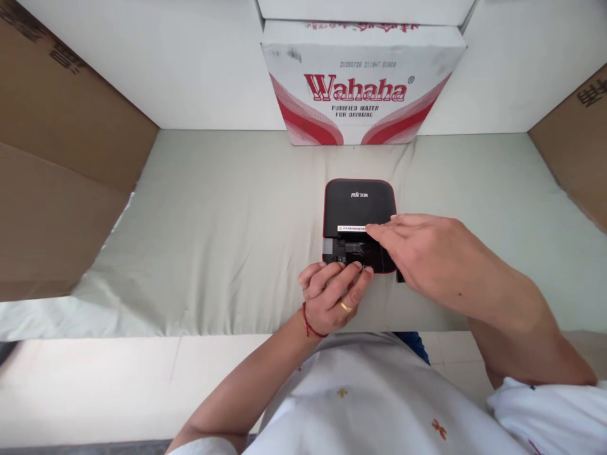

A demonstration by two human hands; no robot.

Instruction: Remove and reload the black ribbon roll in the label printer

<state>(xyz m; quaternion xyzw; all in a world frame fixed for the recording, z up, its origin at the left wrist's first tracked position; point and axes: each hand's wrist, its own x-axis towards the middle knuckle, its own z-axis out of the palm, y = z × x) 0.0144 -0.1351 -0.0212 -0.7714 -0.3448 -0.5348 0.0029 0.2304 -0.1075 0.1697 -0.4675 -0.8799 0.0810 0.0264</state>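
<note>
Closest to the camera, at the bottom of the frame, is the person's white shirt (379, 404) with small embroidered marks, both bare forearms reaching forward from it.

The left hand (332, 297), with a gold ring (346, 307) and a red string (310, 325) at the wrist, sits just below centre. Its fingers (353, 266) are bent, the tips pressed against the near edge of a black device (359, 202) with a red rim. I cannot tell whether they pinch anything small there or only steady it.

The right hand (427, 253) comes in from the right and lies flat over the device's near right corner. Its fingers are stretched out and grip nothing, and the forefinger tip reaches a white label (351, 228) on the lid.

The device lies flat at the middle of the frame on a cloth-covered surface (213, 221). Below the label an open bay (348, 249) shows dark parts inside.

By my reading, the work in hand is at that bay, one hand bracing and the other feeling along its upper edge. Anything further there would call for fine fingertip work, with the casing held so it does not slide.

Beyond it, at the top centre, stands a Wahaha water carton (363, 82). Brown cardboard (57, 158) flanks the left side.
</note>
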